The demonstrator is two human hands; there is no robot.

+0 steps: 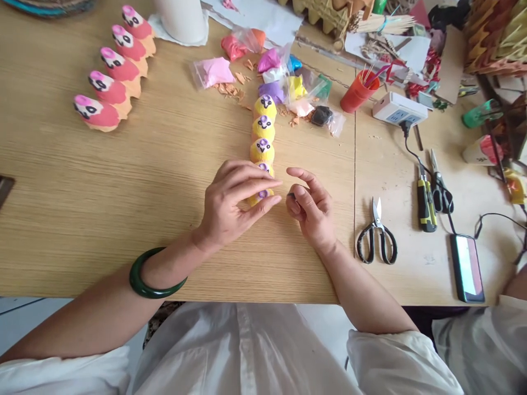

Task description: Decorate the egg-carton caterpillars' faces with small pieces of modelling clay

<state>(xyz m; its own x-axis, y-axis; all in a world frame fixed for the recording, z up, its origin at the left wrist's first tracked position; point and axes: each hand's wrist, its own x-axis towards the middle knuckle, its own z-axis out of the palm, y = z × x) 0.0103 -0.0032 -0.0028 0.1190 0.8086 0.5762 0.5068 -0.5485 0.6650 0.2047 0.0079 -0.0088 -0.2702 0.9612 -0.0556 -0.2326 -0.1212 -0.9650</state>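
Wood-grain laminate, light tan, covers the table [90, 208], which fills most of the view. A pale strip of floor [24, 312] shows below its near edge at lower left; no more of the room is visible. Far edge is crowded w/ craft clutter: bags of coloured clay [288, 77], a red cup [354, 94] w/ sticks, a white power strip [398, 108]. Upper left: a diagonal row of pink figures [113, 68], 5 pcs, touching each other. Right of centre: black-handled scissors [376, 236] lying flat, a yellow-black knife [427, 204], and a phone [467, 267] near the table's front edge. Centre: a row of yellow figures [263, 129] w/ purple faces, running from the clay bags toward the person. Left hand [230, 206], green bangle [154, 274] on the wrist, is half closed over the nearest yellow figure [258, 197]: index finger across the top, thumb on the near side, so the fig. is pinched between them and mostly hidden. Right hand [313, 214] sits just beside it, apart from the left hand, palm turned inward, index finger raised and bent, thumb and middle finger closed on a small dark piece [291, 195]; what that piece is cannot be told. Both forearms cross the front edge, w/ white sleeves [395, 362] below.
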